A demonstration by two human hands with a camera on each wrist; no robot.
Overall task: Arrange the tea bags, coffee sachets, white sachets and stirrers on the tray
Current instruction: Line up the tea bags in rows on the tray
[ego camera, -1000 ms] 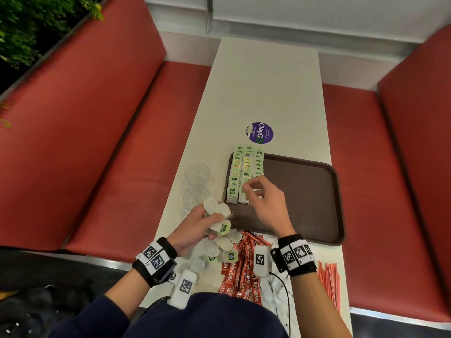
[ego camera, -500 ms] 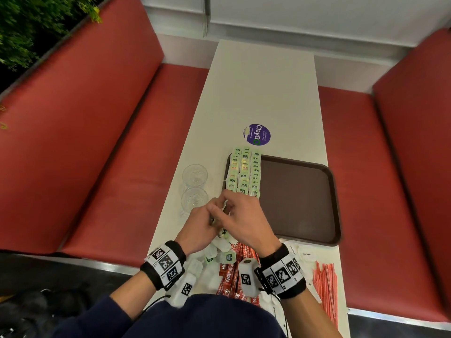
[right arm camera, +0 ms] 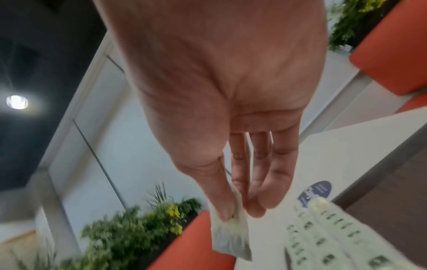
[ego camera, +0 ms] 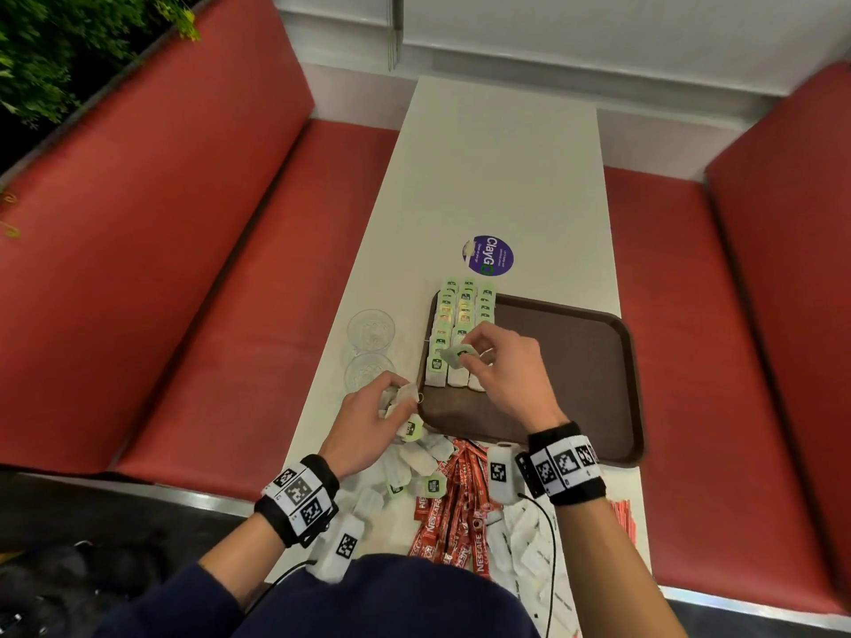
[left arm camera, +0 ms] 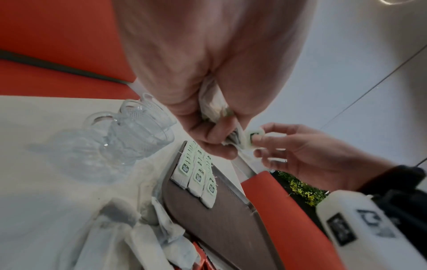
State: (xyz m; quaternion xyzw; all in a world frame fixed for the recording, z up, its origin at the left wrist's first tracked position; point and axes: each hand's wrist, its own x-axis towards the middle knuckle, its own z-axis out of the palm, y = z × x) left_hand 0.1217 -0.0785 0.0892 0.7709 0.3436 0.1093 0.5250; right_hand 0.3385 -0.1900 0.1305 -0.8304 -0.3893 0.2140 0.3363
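A brown tray [ego camera: 575,379] lies on the white table, with three overlapping rows of green-tagged tea bags [ego camera: 464,315] along its left side. My right hand [ego camera: 479,356] pinches one tea bag [ego camera: 456,354] by thumb and fingers just above the near end of those rows; the same bag [right arm camera: 231,237] hangs from the fingertips in the right wrist view. My left hand [ego camera: 391,402] grips a bunch of tea bags [left arm camera: 213,104] beside the tray's left edge. Loose tea bags [ego camera: 414,458], red coffee sachets [ego camera: 451,508], white sachets [ego camera: 529,545] and red stirrers [ego camera: 624,518] lie near me.
Two clear glasses [ego camera: 370,349] stand left of the tray, close to my left hand. A purple round sticker [ego camera: 488,255] marks the table beyond the tray. Red bench seats run along both sides. The tray's right part is bare.
My right hand took a tea bag from the left hand's bunch and carried it forward over the tray rows. The left hand stayed beside the tray's left edge.
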